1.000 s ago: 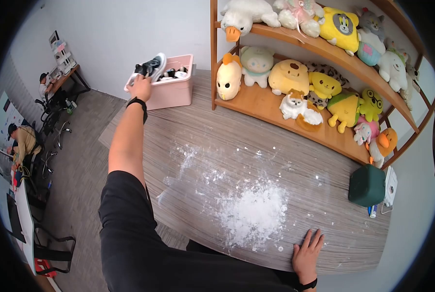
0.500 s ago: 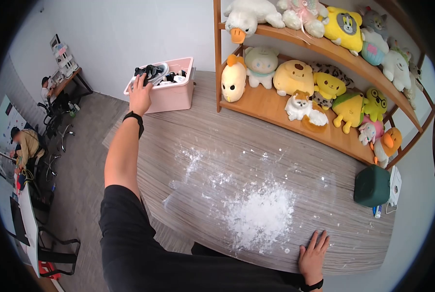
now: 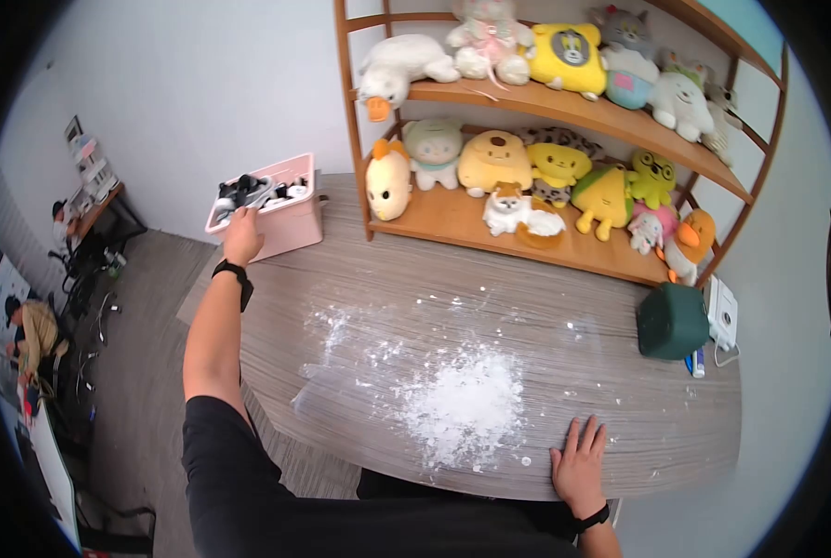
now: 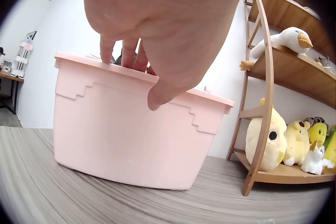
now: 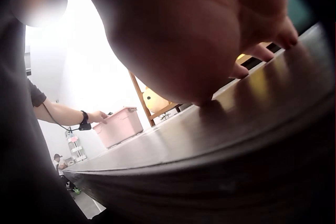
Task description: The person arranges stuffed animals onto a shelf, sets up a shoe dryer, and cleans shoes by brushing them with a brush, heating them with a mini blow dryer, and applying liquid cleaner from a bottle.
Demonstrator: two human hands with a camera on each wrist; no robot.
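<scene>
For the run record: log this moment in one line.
left hand: fingers over near rim of pink bin, thumb outside, grip unclear | right hand: resting on wood-grain table | pink bin: holds shoes | white powder: scattered on table

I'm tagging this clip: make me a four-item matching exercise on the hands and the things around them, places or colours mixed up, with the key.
1. left hand
2. right hand
3. powder
4. bin

A. on the table, right of the powder
B. pink
C. at the bin's rim
D. white, scattered over the table

Pairs: 1-C, 2-A, 3-D, 4-B
</scene>
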